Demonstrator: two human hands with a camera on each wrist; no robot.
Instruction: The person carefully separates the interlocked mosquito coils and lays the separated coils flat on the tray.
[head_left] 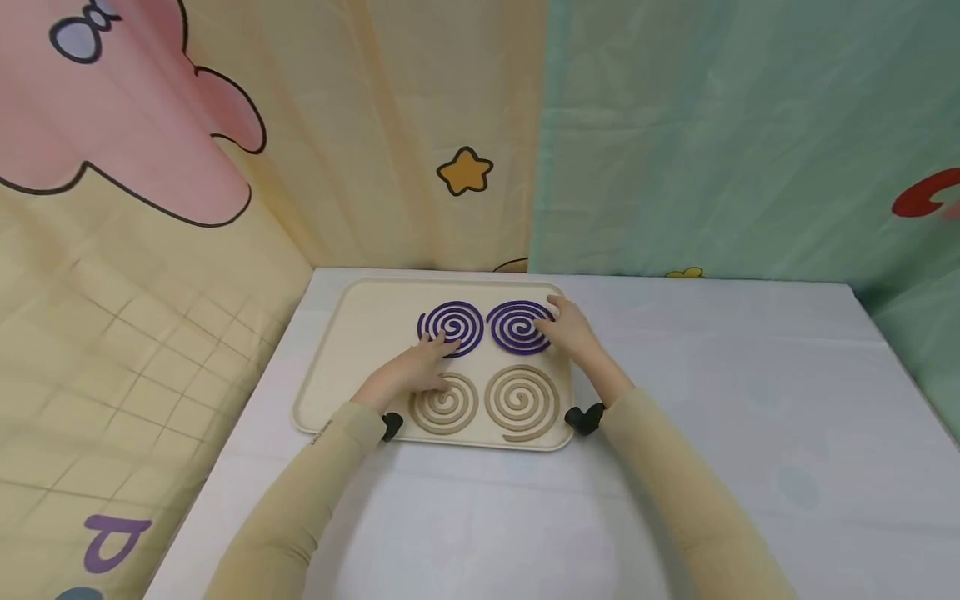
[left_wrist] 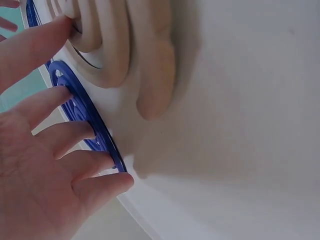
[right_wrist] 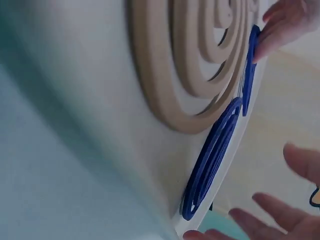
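Two purple-blue spiral coils, like mosquito coils, lie side by side on a cream tray (head_left: 330, 358): a left one (head_left: 468, 321) and a right one (head_left: 517, 329). In front of them lie two tan spiral coils, a left one (head_left: 457, 417) and a right one (head_left: 521, 404). My left hand (head_left: 412, 367) spreads its fingers over the front of the left purple coil, its thumb reaching over the left tan coil. In the left wrist view the fingertips (left_wrist: 82, 130) overlap the purple rim. My right hand (head_left: 568, 329) is spread at the right purple coil's right edge, fingers extended.
The tray sits toward the back left of a white table (head_left: 720, 417). A printed curtain (head_left: 375, 150) hangs behind and along the left side. Black wrist cameras (head_left: 585, 419) sit low, close to the tray's front edge.
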